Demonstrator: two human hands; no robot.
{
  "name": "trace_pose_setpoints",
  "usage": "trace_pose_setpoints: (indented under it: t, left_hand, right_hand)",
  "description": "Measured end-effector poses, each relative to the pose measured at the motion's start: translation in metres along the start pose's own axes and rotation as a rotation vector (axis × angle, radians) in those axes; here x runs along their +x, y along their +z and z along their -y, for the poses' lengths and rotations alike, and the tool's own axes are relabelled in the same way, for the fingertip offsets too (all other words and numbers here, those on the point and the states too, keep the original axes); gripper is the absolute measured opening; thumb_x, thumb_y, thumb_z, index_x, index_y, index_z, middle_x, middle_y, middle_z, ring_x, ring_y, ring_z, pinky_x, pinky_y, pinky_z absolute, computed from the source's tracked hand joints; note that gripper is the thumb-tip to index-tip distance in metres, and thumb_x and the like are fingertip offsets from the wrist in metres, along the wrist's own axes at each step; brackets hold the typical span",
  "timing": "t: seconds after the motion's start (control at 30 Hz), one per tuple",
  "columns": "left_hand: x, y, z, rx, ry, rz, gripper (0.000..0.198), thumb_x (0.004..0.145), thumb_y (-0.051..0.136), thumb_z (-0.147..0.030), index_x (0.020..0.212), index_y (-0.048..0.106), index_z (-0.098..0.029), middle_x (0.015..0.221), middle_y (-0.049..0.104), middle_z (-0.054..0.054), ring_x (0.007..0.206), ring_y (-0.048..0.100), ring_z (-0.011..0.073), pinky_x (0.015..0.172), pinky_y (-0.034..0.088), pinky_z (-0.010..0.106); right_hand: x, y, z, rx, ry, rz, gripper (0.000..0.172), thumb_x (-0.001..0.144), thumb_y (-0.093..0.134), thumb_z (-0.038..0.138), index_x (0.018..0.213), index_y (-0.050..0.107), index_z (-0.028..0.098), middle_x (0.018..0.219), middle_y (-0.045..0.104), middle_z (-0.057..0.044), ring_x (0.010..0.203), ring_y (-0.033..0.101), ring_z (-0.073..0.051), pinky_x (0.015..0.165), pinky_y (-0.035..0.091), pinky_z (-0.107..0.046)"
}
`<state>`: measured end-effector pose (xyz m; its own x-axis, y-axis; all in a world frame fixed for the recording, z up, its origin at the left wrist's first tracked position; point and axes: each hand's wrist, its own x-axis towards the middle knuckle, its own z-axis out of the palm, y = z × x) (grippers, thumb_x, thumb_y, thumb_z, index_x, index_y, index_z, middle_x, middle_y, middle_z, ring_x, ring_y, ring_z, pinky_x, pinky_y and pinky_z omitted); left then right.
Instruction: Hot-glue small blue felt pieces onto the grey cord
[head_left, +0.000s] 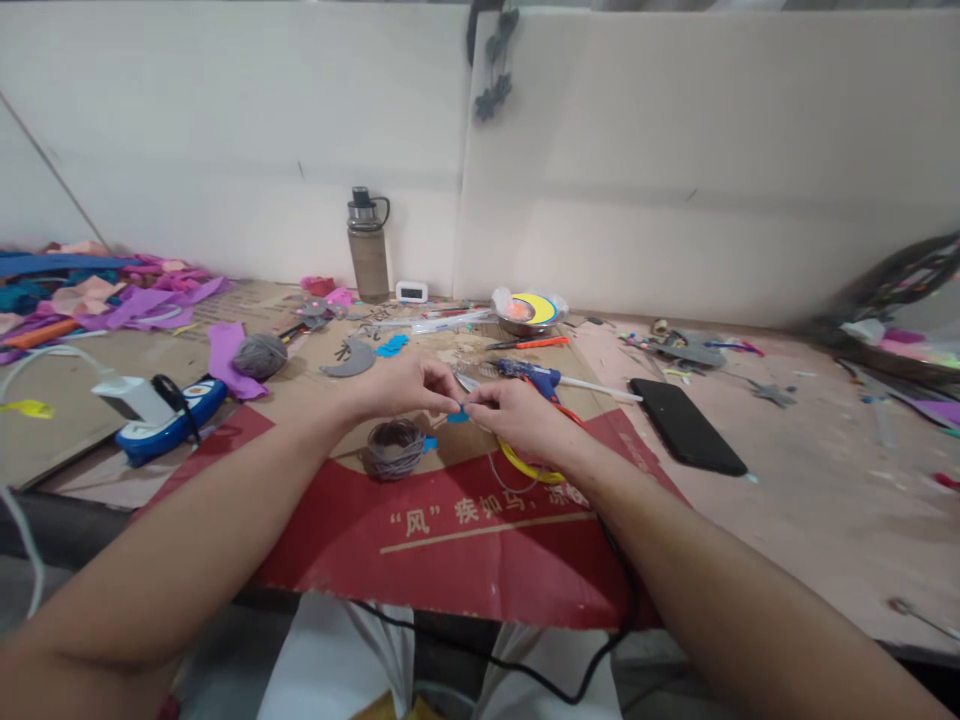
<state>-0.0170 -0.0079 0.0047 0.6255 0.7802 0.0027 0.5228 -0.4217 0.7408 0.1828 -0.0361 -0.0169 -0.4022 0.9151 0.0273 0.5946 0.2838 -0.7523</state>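
My left hand [416, 388] and my right hand [521, 418] meet above the cardboard, fingertips pinched close together. Between them is a small blue flat piece [457, 417], its upper part hidden by my fingers. A coil of grey cord [395, 450] lies left of the piece, with another blue bit [430, 444] at its side. Under my right wrist a yellow loop [529, 467] shows in part. Just beyond my right hand lies a blue glue gun [531, 374] with a white stick in its back. More blue pieces [392, 346] rest near a grey crescent [352, 359].
Red printed cardboard [480, 560] covers the front of the table. A black phone [686, 425] lies right; a blue power strip [172, 420] with a white plug sits left. Farther back are a yarn ball [259, 356], a bottle [369, 255], a bowl [517, 327] and fabric scraps [142, 305].
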Motion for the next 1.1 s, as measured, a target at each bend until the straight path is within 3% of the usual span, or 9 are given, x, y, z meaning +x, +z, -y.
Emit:
trace_pose_setpoints:
  t: [0.13, 0.27, 0.47, 0.57, 0.63, 0.8, 0.87, 0.97, 1.1]
  left_hand:
    - [-0.002, -0.011, 0.003, -0.109, 0.008, -0.082, 0.020, 0.072, 0.072, -0.034, 0.078, 0.069, -0.015, 0.072, 0.067, 0.001, 0.067, 0.057, 0.0110, 0.064, 0.042, 0.024]
    - [-0.006, -0.018, -0.004, -0.254, -0.050, -0.183, 0.022, 0.075, 0.071, -0.035, 0.075, 0.063, -0.014, 0.062, 0.062, 0.000, 0.057, 0.054, 0.0092, 0.054, 0.037, 0.021]
    - [-0.006, -0.010, -0.013, -0.348, -0.076, -0.066, 0.022, 0.076, 0.070, -0.034, 0.082, 0.061, -0.015, 0.062, 0.064, 0.000, 0.051, 0.058, 0.0090, 0.047, 0.037, 0.020]
    - [-0.005, -0.010, -0.010, -0.346, -0.087, -0.064, 0.020, 0.075, 0.071, -0.032, 0.080, 0.062, -0.015, 0.059, 0.063, 0.000, 0.050, 0.059, 0.0094, 0.045, 0.036, 0.019]
    - [-0.004, -0.014, -0.003, -0.357, -0.099, -0.166, 0.020, 0.074, 0.073, -0.031, 0.078, 0.062, -0.014, 0.058, 0.062, 0.000, 0.051, 0.057, 0.0085, 0.044, 0.034, 0.018]
    - [0.000, -0.023, 0.012, -0.512, -0.134, -0.412, 0.023, 0.075, 0.073, -0.033, 0.077, 0.061, -0.014, 0.056, 0.059, -0.001, 0.043, 0.047, 0.0045, 0.040, 0.030, 0.017]
    - [0.003, -0.020, 0.012, -0.577, -0.131, -0.419, 0.023, 0.077, 0.072, -0.032, 0.078, 0.058, -0.014, 0.064, 0.065, 0.002, 0.047, 0.053, 0.0053, 0.041, 0.034, 0.016]
    - [0.006, -0.008, 0.005, -0.668, -0.143, -0.386, 0.022, 0.080, 0.070, -0.028, 0.079, 0.054, -0.015, 0.074, 0.071, 0.007, 0.057, 0.064, 0.0095, 0.045, 0.042, 0.016]
    - [0.010, 0.007, -0.004, -0.735, -0.161, -0.380, 0.014, 0.083, 0.065, -0.018, 0.083, 0.051, -0.015, 0.069, 0.072, 0.006, 0.060, 0.068, 0.0123, 0.059, 0.054, 0.022]
  right_hand:
    - [-0.005, -0.007, 0.009, 0.021, 0.043, -0.021, 0.026, 0.078, 0.057, 0.031, 0.095, 0.068, 0.014, 0.065, 0.053, 0.003, 0.056, 0.041, -0.010, 0.053, 0.031, -0.023]
    - [-0.006, -0.010, 0.014, 0.125, 0.067, -0.116, 0.032, 0.078, 0.059, 0.027, 0.107, 0.063, 0.015, 0.066, 0.054, 0.003, 0.055, 0.043, -0.010, 0.052, 0.032, -0.022]
    - [-0.001, 0.002, 0.010, 0.319, -0.056, -0.187, 0.027, 0.077, 0.062, 0.038, 0.092, 0.063, 0.016, 0.070, 0.057, 0.003, 0.060, 0.045, -0.009, 0.056, 0.034, -0.022]
    - [0.000, 0.005, 0.006, 0.229, -0.035, -0.134, 0.020, 0.076, 0.063, 0.035, 0.073, 0.061, 0.015, 0.058, 0.048, 0.006, 0.053, 0.038, -0.008, 0.052, 0.028, -0.022]
    - [-0.002, 0.004, 0.006, 0.187, -0.010, -0.070, 0.017, 0.076, 0.063, 0.031, 0.069, 0.061, 0.015, 0.056, 0.049, 0.005, 0.053, 0.041, -0.008, 0.052, 0.030, -0.022]
    - [-0.013, -0.006, 0.011, 0.001, -0.123, 0.400, 0.019, 0.073, 0.068, 0.030, 0.086, 0.071, 0.017, 0.072, 0.066, 0.001, 0.066, 0.056, -0.012, 0.061, 0.039, -0.023]
    - [-0.013, -0.009, 0.012, -0.014, -0.147, 0.292, 0.031, 0.076, 0.066, 0.034, 0.101, 0.068, 0.017, 0.083, 0.068, -0.001, 0.073, 0.059, -0.014, 0.065, 0.041, -0.024]
    - [-0.008, -0.011, 0.010, 0.061, -0.160, -0.062, 0.027, 0.087, 0.049, 0.032, 0.105, 0.063, 0.016, 0.089, 0.066, -0.003, 0.077, 0.058, -0.013, 0.068, 0.042, -0.025]
    - [0.001, -0.009, 0.005, 0.295, -0.141, -0.221, 0.019, 0.088, 0.042, 0.025, 0.099, 0.056, 0.019, 0.075, 0.061, 0.002, 0.063, 0.053, -0.011, 0.061, 0.040, -0.024]
